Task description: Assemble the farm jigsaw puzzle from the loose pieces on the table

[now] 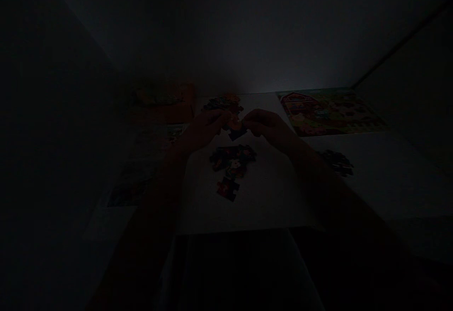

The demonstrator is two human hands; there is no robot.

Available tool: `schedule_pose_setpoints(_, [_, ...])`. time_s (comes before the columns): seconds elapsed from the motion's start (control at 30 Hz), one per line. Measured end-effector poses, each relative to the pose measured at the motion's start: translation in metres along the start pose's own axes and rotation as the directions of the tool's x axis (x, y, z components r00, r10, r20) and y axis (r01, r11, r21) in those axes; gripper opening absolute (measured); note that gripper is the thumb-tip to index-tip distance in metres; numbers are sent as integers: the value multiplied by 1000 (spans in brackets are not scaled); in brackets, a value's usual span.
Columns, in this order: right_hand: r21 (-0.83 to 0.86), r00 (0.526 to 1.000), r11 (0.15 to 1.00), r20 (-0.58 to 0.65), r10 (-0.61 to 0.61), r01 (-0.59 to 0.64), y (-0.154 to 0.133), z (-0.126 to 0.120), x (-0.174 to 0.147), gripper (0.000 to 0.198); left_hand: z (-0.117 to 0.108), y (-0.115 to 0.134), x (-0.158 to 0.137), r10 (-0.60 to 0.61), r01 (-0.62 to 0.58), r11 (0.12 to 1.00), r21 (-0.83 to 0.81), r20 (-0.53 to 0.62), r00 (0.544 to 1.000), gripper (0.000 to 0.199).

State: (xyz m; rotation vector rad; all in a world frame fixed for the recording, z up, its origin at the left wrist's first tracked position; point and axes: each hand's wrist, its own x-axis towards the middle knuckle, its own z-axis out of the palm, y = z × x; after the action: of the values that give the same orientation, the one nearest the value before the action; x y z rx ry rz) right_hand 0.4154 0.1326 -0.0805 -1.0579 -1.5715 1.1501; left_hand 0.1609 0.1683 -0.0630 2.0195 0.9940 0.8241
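Fingers of the left hand (207, 127) and right hand (265, 126) pinch flat, knobbed cardboard puzzle pieces (236, 129) together above the pale matte table (269, 197), over a loose cluster (232, 157).

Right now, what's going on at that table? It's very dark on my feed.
A person holds jigsaw pieces between both hands, left hand and right hand, above a white table. Below them lies a small joined cluster and one loose piece. More pieces sit further back and at the right. A farm picture lies at the far right.
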Motion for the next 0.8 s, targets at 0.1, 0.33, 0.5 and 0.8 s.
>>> schedule_pose_setpoints(0.1, [-40,996,997,55,63,-61,0,-1,-2,45,1,2,0,10,-11,1000,11,14,1000,50])
schedule_pose_setpoints(0.33, [-209,976,977,198,89,-47,-2,-5,-5,50,-9,-14,4,-137,174,969,177,-204,969,43])
schedule_pose_setpoints(0.5, [-454,993,891,106,51,3,6,-12,-5,50,-17,-37,0,-167,298,796,527,-283,944,38])
schedule_pose_setpoints(0.8, [-535,999,844,-52,-9,-21,13,-11,-4,43,2,-24,-6,-281,376,692,617,-249,927,63])
